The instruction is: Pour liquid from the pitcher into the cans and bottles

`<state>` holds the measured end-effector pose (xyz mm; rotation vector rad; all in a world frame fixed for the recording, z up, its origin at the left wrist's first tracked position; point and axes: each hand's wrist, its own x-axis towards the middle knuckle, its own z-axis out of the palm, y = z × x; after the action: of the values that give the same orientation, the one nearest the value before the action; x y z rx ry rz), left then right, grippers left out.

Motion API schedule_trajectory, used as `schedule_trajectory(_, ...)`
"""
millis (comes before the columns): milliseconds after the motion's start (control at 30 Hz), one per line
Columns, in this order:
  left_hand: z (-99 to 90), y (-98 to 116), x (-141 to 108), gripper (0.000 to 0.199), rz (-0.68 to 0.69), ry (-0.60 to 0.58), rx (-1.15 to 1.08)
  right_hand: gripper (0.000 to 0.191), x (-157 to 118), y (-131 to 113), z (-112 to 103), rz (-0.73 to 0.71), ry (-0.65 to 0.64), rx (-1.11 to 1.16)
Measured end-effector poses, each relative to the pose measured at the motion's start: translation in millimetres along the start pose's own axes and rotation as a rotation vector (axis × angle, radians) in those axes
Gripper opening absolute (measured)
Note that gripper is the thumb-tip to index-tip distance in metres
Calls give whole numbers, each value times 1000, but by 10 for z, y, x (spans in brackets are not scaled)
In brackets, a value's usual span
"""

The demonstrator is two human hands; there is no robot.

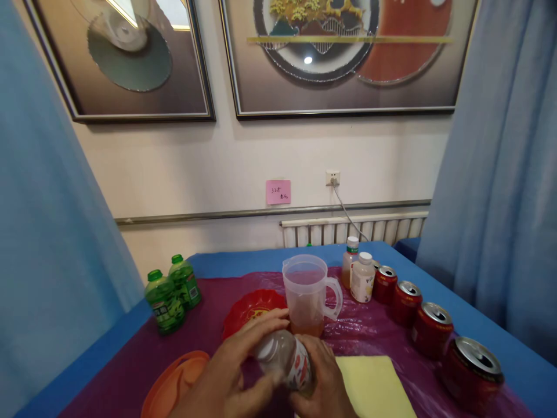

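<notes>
A clear bottle (pixel 282 361) with a red and white label lies tilted between my hands, its neck end toward the left. My right hand (pixel 324 377) is wrapped round the labelled body. My left hand (pixel 237 371) is curved round the neck end, its fingers over the top and its thumb below; whether it grips the bottle is blurred. Just beyond the hands stands a translucent measuring jug (pixel 305 290) with some orange-brown liquid at its bottom and its handle to the right. A red scalloped plate (pixel 237 310) sits behind my left hand, partly hidden by it.
Two green bottles (pixel 164 305) stand at the left. An orange dish (pixel 174 383) is at the front left, a yellow cloth (pixel 376 386) at the front right. Several red cans (pixel 432 334) line the right side, below a white bottle (pixel 362 280) and a clear bottle (pixel 349 261).
</notes>
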<state>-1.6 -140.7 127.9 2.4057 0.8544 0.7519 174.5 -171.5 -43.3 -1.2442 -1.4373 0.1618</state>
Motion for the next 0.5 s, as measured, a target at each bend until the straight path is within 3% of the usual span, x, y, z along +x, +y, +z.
schedule_trajectory(100,90,55,17,44,25,64,-22,67,1,-64,-12,-3,-11,46)
schedule_trajectory(200,67,107,72,33,64,-80,-170,57,0,-102,-36,25,-140,184)
schedule_trajectory(300,14,114,144,42,82,-166,-362,62,9,-103,-52,62,-252,368)
schedule_trajectory(400,61,64,192,54,57,29,-333,73,37,-65,-60,101,-228,445)
schedule_trajectory(500,165,-5,198,34,26,191,-169,70,70,-32,-72,135,-177,443)
